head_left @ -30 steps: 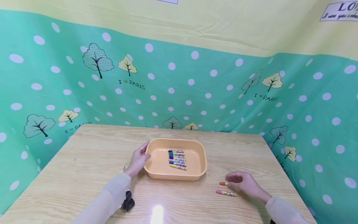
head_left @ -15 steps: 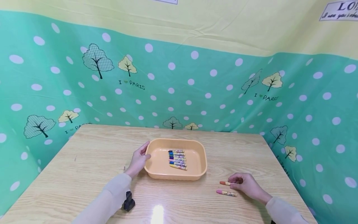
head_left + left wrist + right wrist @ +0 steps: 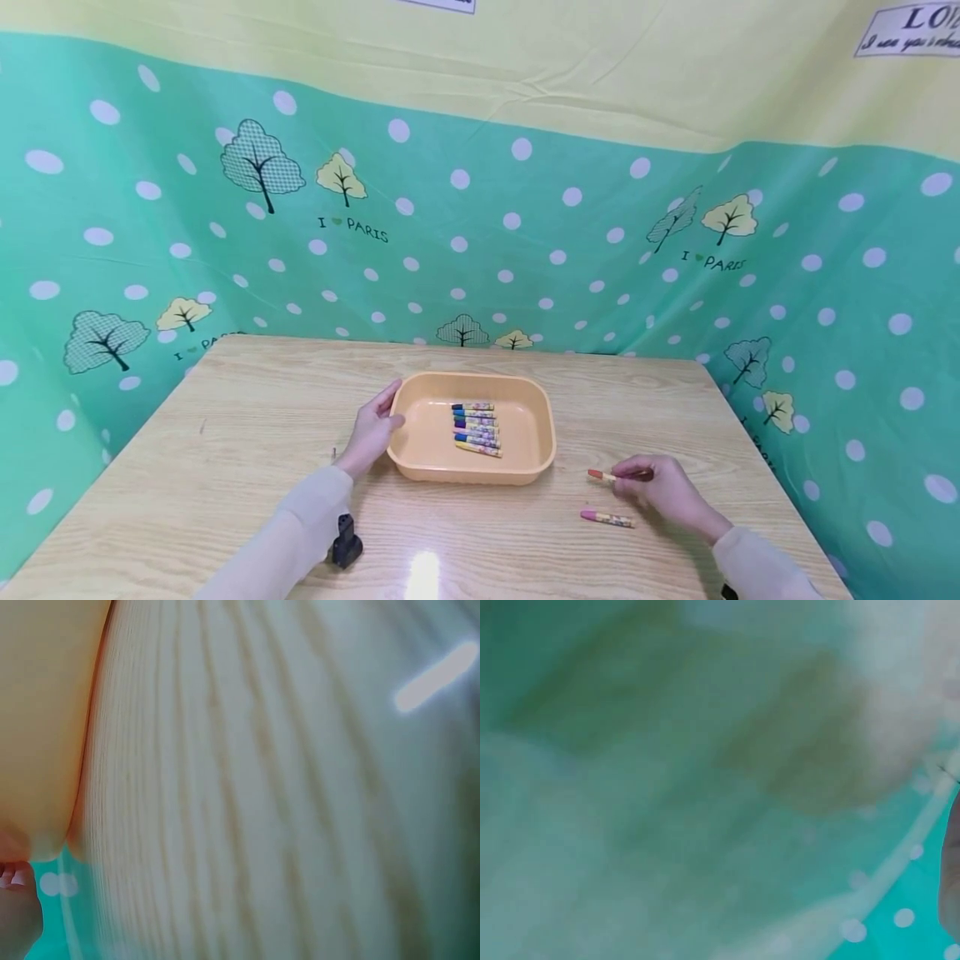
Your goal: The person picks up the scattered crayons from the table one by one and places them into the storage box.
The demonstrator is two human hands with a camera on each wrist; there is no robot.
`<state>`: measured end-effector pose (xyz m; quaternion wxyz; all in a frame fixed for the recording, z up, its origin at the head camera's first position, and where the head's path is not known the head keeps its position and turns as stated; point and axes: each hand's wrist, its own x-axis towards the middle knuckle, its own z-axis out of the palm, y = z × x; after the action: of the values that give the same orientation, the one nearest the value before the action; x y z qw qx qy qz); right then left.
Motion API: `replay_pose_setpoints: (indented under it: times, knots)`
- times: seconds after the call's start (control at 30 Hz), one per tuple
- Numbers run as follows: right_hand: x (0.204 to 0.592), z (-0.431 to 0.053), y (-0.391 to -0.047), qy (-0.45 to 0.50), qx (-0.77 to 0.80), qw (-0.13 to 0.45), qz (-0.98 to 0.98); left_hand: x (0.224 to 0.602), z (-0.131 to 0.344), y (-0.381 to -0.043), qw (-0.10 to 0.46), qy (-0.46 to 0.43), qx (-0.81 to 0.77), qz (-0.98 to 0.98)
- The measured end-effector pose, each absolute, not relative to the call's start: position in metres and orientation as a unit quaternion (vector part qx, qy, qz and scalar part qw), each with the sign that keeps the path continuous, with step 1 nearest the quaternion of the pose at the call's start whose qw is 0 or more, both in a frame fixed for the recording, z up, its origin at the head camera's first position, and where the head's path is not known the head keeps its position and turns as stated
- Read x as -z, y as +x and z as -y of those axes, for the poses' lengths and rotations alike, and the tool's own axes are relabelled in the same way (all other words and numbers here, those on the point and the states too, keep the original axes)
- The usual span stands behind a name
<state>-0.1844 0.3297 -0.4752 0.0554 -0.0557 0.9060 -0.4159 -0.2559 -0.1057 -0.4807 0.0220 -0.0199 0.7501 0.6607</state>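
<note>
My left hand grips the left rim of a peach plastic tray, thumb over the inside of the wall. In the tray, several crayons with patterned wrappers lie in a stacked row, a yellow one nearest me. To the right of the tray, my right hand pinches an orange-red crayon by its rear end, tip pointing left. Below that hand a pink crayon lies on the table. The left wrist view shows the tray wall and a bit of the left hand; the right wrist view is mostly blurred.
The wooden table reaches back to a green dotted curtain that also hangs at both sides. A small black object is at the left sleeve. Light glares off the table near its front.
My right hand has closed its fingers on the orange-red crayon and raised it slightly, away from the pink one. The left hand and tray have stayed put.
</note>
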Motion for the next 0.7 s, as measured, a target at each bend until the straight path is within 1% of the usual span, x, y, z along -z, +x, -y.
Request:
replay_pose_setpoints:
  times: [0.2, 0.43, 0.7]
  knots:
    - [0.454, -0.318, -0.191, -0.069, 0.437, 0.033, -0.896, 0.479, 0.106, -0.255, 0.026, -0.025, -0.658, -0.752]
    - [0.43, -0.288, -0.203, -0.082, 0.464, 0.037, -0.881, 0.479, 0.106, -0.255, 0.026, -0.025, -0.658, -0.752]
    - [0.425, -0.241, -0.214, -0.113, 0.503, 0.03, -0.857, 0.479, 0.107, -0.255, 0.029, -0.021, -0.656, -0.754]
